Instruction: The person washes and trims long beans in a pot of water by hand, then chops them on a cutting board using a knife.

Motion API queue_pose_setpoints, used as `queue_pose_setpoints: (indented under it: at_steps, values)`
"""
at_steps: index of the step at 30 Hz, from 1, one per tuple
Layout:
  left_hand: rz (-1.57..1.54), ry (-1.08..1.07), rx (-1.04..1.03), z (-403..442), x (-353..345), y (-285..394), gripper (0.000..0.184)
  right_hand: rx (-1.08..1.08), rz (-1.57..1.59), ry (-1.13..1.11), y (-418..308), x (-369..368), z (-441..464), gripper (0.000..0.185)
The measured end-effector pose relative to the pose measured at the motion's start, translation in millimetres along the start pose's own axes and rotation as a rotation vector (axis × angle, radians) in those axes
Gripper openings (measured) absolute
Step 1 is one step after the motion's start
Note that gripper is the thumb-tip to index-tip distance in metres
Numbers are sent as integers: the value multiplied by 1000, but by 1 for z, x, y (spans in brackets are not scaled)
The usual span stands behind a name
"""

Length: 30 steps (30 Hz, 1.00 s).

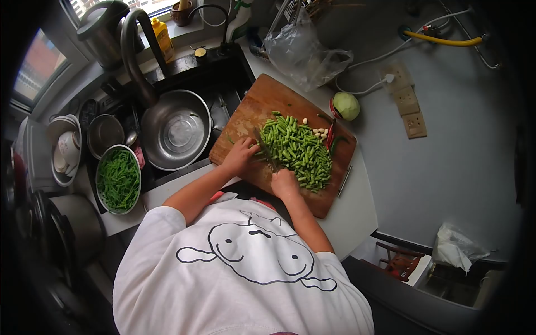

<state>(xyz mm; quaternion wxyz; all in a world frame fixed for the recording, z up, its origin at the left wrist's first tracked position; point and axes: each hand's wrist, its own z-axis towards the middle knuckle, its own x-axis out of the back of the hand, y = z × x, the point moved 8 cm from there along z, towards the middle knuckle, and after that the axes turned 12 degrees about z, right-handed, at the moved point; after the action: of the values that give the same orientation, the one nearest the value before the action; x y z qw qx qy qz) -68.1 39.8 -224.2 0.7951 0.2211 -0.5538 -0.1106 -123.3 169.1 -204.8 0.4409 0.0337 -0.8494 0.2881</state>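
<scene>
A wooden cutting board (254, 103) lies on the counter in front of me, with a pile of chopped green beans (296, 145) over its middle. My right hand (285, 183) grips a knife (267, 151), whose blade stands at the left side of the pile. Just left of that blade, my left hand (242, 156) has its fingers closed on a few green beans, mostly hidden under them. Peeled garlic cloves (320, 133) and red chili peppers (330, 135) lie past the pile, towards the board's far right edge.
On the left is a sink holding a metal pan (177, 131). A bowl of cut greens (118, 180) stands at the counter's front left. Behind the board are a plastic bag (304, 53) and a pale green round vegetable (345, 106). Wall sockets (406, 100) are at right.
</scene>
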Motion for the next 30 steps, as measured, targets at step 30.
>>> queue_pose_setpoints:
  at_steps: [30]
  values:
    - [42, -12, -120, 12, -28, -5, 20, -43, 85, 19, 19, 4, 18, 29]
